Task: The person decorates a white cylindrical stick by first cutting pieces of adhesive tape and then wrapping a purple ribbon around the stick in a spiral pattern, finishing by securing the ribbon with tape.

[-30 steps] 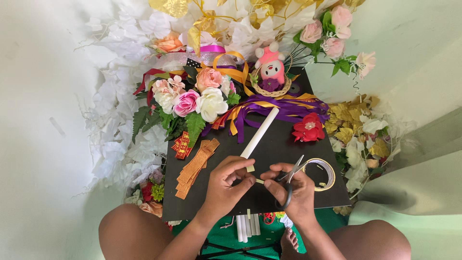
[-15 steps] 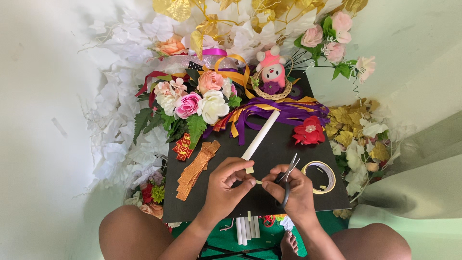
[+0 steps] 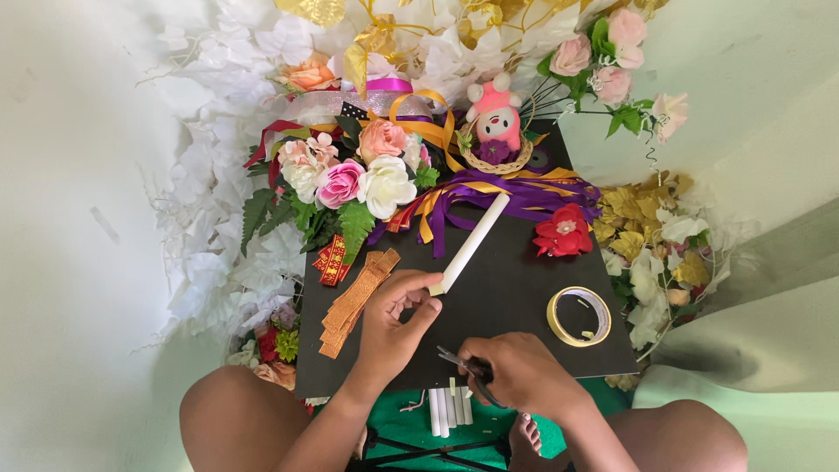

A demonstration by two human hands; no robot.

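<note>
The white paper tube (image 3: 472,245) is gripped by the left hand (image 3: 395,322); scissors (image 3: 468,371) are held in the right hand (image 3: 524,374). A crooked cut or a nicked fingertip is risked if the tube is rolled.

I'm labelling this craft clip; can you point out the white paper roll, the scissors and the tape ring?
white paper roll (image 3: 472,242), head view, middle of the tube.
scissors (image 3: 461,362), head view, on the blades beside the right hand.
tape ring (image 3: 557,301), head view, on its yellowish left rim.
</note>
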